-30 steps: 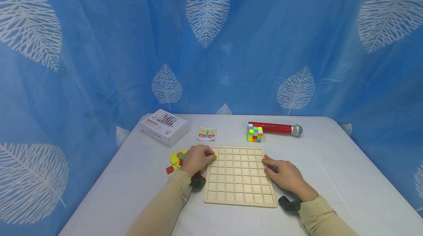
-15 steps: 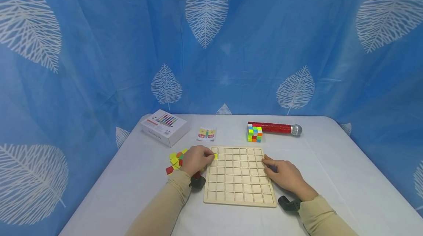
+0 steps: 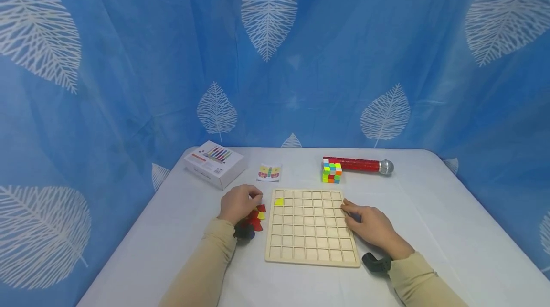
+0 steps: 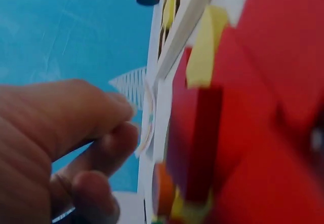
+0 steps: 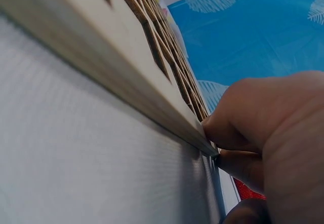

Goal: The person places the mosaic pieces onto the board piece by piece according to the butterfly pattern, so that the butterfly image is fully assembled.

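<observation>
A wooden grid board (image 3: pixel 311 228) lies on the table, and one yellow tile (image 3: pixel 279 201) with a slanted or curved side sits in its left column, second row down. My left hand (image 3: pixel 240 203) is left of the board, over a pile of tiles. Its thumb and fingers are loosely curled, with nothing visible between them in the left wrist view. Red tiles (image 3: pixel 256 224) and a small yellow tile (image 4: pixel 205 51) show beside that hand, which hides part of the pile. My right hand (image 3: pixel 370 225) pinches the board's right edge between thumb and finger.
A picture card (image 3: pixel 269 173) lies behind the board. At the back left is a white box (image 3: pixel 216 164). A puzzle cube (image 3: pixel 332 172) stands at the back right, by a red microphone (image 3: pixel 361 165). Blue leaf-patterned cloth hangs around the table.
My left hand has let go of the yellow tile in the board and moved left to the pile. My right hand has stayed on the board's edge.
</observation>
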`<state>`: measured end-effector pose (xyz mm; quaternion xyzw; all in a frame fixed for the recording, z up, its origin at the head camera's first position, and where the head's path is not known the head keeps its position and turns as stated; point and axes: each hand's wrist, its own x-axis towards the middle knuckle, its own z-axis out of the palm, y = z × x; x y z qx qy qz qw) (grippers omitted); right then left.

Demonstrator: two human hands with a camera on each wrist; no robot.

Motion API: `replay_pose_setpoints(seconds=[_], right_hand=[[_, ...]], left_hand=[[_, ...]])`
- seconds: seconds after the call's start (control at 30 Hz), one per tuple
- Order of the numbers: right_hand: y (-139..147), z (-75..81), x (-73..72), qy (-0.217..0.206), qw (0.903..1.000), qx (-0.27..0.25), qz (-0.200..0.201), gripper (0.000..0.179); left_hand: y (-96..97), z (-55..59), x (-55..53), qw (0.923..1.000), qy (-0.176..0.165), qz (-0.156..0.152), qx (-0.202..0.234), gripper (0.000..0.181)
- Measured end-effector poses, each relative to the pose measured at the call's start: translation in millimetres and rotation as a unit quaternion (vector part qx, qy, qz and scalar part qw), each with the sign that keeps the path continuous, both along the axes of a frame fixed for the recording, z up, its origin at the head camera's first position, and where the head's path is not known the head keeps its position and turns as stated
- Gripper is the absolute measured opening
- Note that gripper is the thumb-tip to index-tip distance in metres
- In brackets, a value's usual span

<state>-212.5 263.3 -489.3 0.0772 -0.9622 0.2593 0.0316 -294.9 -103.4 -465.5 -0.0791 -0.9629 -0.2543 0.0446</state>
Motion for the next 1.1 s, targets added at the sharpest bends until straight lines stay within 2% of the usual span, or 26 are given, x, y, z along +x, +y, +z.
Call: replay_pose_setpoints(seconds=[0.13, 0.27, 0.37, 0.47, 0.6, 0.83, 0.93, 1.1], right_hand=[[0, 1.1, 1.0, -0.002, 1.0, -0.004, 0.002, 0.042], [-1, 1.6, 1.7, -0.009, 0.9999, -0.005, 0.003, 0.042], [-1, 1.5, 1.9, -0.012, 0.9999, -0.003, 0.001, 0.043], [-1, 1.8, 1.4, -0.012, 0.9999, -0.003, 0.0, 0.044], [-1, 2.4, 0.9, -0.011, 0.9999, -0.005, -0.004, 0.045], [-1, 2.2, 0.6, -0.008, 0.9999, -0.002, -0.008, 0.045], [-1, 1.7, 0.8, -0.007, 0.9999, -0.001, -0.008, 0.045], [-3, 1.3, 1.4, -0.002, 1.0, -0.001, -0.005, 0.044]], left_hand=[[-12.7, 0.4, 0.8, 0.9992, -0.014, 0.031, -0.02, 0.02], [-23.0, -5.2, 4.4, 0.9977, -0.028, 0.058, -0.022, 0.024], [-25.3, -8.7, 6.9, 0.9968, -0.047, 0.063, -0.015, 0.029], [-23.2, -8.3, 7.6, 0.9966, -0.052, 0.06, -0.024, 0.031], [-19.5, -5.7, 7.1, 0.9967, -0.033, 0.052, -0.052, 0.03], [-22.0, -8.4, 4.0, 0.9942, 0.012, 0.088, -0.06, 0.024], [-21.9, -9.7, 3.8, 0.9949, 0.02, 0.077, -0.063, 0.024], [-22.7, -7.7, 5.7, 0.9962, 0.016, 0.038, -0.076, 0.023]])
